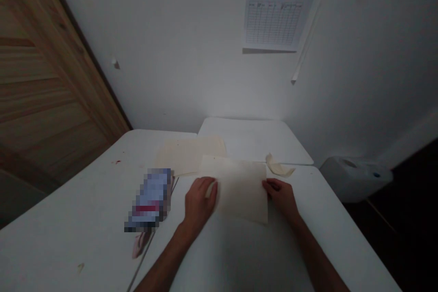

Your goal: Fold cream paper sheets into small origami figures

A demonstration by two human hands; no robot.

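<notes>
A cream sheet of paper (239, 185) lies flat on the white table (85, 219) in front of me. My left hand (199, 201) rests on the sheet's left edge, fingers curled around that edge. My right hand (282, 197) presses on the sheet's right edge with fingers bent down onto it. A second cream sheet (186, 154) lies behind and to the left, partly under the first. A small crumpled scrap of paper (278, 167) sits just beyond my right hand.
A blurred rectangular object (149, 199) lies left of my left hand, with a pink item (139, 242) below it. A white raised board (255, 139) sits at the table's back. A printed chart (275, 20) hangs on the wall. A wooden door (44, 86) stands left; a white appliance (356, 175) right.
</notes>
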